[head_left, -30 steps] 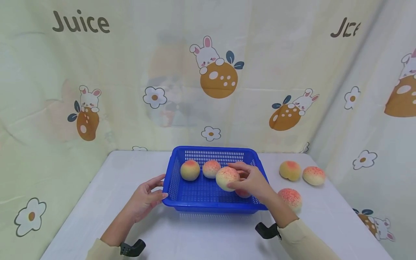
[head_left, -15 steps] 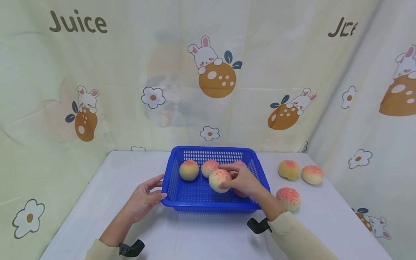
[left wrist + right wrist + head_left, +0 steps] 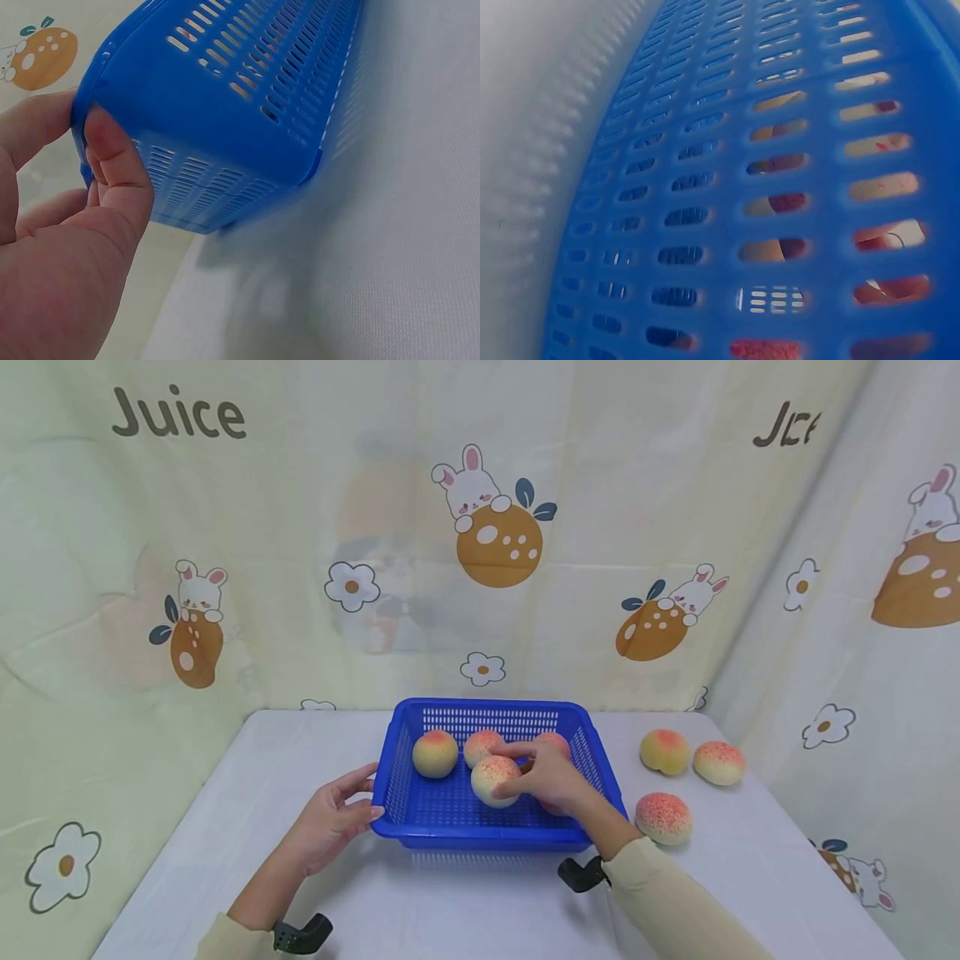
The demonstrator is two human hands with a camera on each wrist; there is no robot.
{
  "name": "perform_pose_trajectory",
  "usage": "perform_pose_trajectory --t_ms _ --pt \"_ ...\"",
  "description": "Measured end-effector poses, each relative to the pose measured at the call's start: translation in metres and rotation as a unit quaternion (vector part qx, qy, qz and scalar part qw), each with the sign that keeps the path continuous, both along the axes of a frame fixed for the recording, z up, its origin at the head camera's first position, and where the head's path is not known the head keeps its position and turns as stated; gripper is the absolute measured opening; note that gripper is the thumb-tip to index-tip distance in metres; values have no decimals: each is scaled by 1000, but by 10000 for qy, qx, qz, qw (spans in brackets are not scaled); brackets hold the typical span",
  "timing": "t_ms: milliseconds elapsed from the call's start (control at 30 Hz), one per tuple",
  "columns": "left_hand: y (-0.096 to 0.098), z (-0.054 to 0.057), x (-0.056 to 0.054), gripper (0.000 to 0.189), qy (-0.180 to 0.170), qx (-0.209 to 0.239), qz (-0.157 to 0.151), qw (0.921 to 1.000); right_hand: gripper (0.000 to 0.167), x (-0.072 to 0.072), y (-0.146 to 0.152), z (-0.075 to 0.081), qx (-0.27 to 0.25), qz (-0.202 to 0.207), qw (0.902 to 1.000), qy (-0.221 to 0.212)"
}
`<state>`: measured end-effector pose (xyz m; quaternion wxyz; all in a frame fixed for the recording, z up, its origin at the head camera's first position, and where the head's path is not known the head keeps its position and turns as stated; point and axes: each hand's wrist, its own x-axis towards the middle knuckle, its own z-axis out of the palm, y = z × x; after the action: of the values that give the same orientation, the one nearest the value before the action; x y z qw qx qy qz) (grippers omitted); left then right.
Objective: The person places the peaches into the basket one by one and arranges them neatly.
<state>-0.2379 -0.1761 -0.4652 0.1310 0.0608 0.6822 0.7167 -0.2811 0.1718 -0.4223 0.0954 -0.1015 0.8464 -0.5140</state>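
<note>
A blue slotted plastic basket [image 3: 487,834] stands on the white table. My left hand [image 3: 333,820] grips its left rim; in the left wrist view the thumb and fingers pinch the rim [image 3: 81,120] at a corner. Inside the basket, my right hand [image 3: 553,773] holds a pale peach [image 3: 491,787] with a pink speckled top, low over the basket floor. A yellow peach [image 3: 435,755] lies at the left and a pink-topped peach [image 3: 482,743] at the back middle. Behind the right hand shows another peach [image 3: 553,741], and one more is mostly hidden beneath it.
Right of the basket on the table [image 3: 465,910] lie a yellow peach [image 3: 665,752], a pale pink-topped peach [image 3: 719,763] and a red-speckled peach [image 3: 663,818]. A printed curtain [image 3: 300,493] hangs behind the table. The basket's slotted wall [image 3: 727,187] fills most of the right wrist view.
My right hand has moved left and slightly lower in the basket with the peach, uncovering a peach at the back right. My left hand stays on the rim.
</note>
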Motion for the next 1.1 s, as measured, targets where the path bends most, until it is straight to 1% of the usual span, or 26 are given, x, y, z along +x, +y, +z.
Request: perform_pose_trajectory --t_ms 100,367,500,767,1100 --pt "0 0 0 74 1 1 5 10000 65 -2 -2 -1 -22 6 10000 -25" --pt "1 1 0 74 -6 -27 23 10000 65 -8 -7 -4 266 -182 9994 -156" --pt "1 2 0 75 4 -36 10 10000 65 -9 -7 -3 352 -210 9990 -150" --pt "2 1 0 75 -2 -21 -10 10000 64 -12 -10 -5 481 -178 9986 -98" --pt "1 2 0 75 -22 19 14 10000 62 -16 -12 -13 661 -192 9975 -146"
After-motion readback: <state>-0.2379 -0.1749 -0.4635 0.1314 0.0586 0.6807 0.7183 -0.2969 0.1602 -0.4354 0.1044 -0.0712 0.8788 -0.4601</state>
